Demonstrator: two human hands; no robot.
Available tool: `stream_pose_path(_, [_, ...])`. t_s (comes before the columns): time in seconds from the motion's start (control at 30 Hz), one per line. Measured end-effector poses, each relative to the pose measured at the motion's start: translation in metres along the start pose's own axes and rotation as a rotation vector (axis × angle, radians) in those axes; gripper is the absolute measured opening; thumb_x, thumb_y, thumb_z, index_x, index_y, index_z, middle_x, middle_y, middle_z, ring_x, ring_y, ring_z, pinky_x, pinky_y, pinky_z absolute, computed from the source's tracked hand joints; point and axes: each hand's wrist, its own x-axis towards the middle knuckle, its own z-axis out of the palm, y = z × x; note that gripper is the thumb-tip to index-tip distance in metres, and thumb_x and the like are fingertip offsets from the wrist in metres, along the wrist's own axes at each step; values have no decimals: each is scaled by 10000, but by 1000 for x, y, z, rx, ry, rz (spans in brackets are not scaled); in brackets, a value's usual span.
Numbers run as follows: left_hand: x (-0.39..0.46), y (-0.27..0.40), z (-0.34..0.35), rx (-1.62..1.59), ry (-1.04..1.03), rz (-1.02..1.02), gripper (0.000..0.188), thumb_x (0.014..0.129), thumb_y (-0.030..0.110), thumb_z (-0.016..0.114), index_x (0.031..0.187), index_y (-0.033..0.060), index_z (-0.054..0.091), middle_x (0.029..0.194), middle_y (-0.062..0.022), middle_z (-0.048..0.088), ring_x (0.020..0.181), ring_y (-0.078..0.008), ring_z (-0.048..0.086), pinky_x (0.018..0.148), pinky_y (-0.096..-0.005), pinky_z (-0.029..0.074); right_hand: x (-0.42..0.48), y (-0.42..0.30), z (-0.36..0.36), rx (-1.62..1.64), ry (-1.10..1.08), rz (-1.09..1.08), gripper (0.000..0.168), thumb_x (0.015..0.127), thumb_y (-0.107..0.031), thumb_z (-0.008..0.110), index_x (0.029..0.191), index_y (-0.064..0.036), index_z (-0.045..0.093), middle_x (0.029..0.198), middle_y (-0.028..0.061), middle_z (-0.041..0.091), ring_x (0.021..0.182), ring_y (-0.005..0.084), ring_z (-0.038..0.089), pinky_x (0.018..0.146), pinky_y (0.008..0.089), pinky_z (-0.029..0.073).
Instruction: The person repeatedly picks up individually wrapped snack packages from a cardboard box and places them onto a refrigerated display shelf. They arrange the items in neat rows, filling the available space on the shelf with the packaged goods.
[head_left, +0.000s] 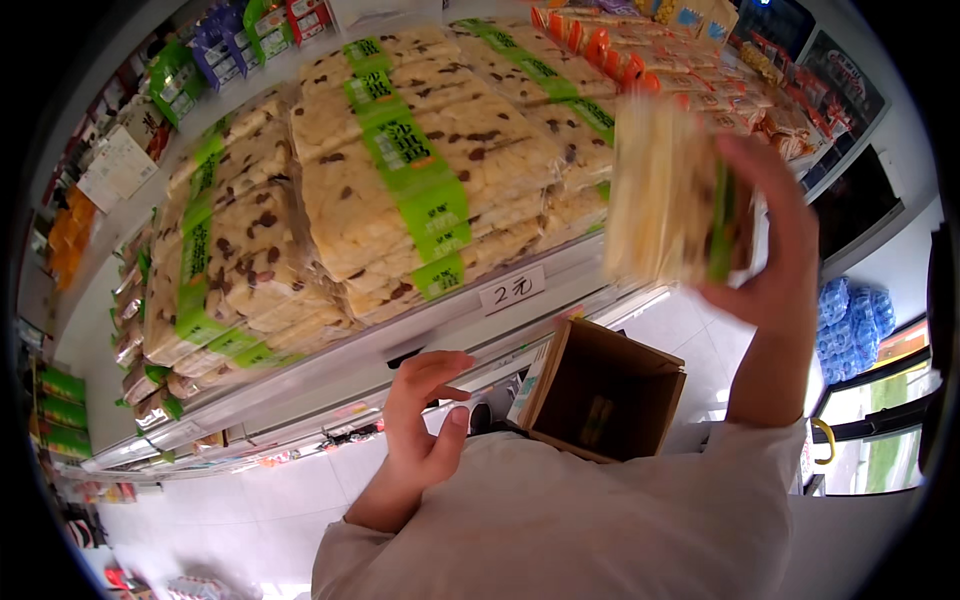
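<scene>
My right hand (772, 232) is raised at the right, gripping a packaged sachima cake (660, 195) with a green band; the cake is blurred and tilted on edge. My left hand (427, 427) holds nothing, its fingers parted and curved, below the shelf's front edge. In front of me lie stacks of wrapped raisin-studded sachima cakes (495, 135) with green bands. Below my right hand stands an open cardboard box (622, 390) with a small, dim greenish item (596, 420) deep inside.
A handwritten price card (511, 290) sits on the shelf's front rail (360, 352). Orange-and-clear snack packs (675, 75) lie at the upper right. Green and purple bags (217, 45) stand at the upper left. Blue bottled packs (855, 322) are on the right.
</scene>
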Motion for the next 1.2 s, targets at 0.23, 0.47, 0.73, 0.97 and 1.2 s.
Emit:
stream_pose_path(0.23, [6,-3,-8,187,69,76,342,898,54,617,1226,-41,599,1253,-246,615,1099,-336,661,796,-368,609,146,40,17,-322,-275,102,875,817,-229,812,1560,-64,380,1494,234,509,1304,388,565,1096,455,472])
stream_pose_path(0.47, [24,-4,-5,318,-25,191,375,780,-2,689,1149,-58,654,1249,-249,637,1077,-381,662,906,-436,559,225,159,82,-473,-493,22,779,805,-241,831,1464,-14,485,1373,274,583,1261,431,575,1046,488,485])
stream_pose_path(0.73, [32,1,-13,452,-122,81,421,746,28,762,1159,-9,691,1296,-188,642,1102,-338,662,917,-401,537,278,174,129,-372,-733,27,556,860,-196,811,1309,-17,537,1263,259,621,1159,422,607,953,501,490])
stream_pose_path(0.97, [35,-2,-14,427,-137,80,416,746,25,759,1157,-7,701,1305,-191,649,1115,-340,665,932,-401,528,283,216,165,14,-906,-61,721,922,-218,756,1531,-62,401,1505,252,491,1352,384,511,1060,467,464])
stream_pose_path(1.2, [32,4,-16,446,-121,68,388,748,15,754,1132,-10,704,1292,-187,660,1112,-349,669,929,-404,535,295,175,122,-317,-786,-98,621,955,-266,704,1494,-51,482,1450,243,563,1312,377,567,1055,464,484])
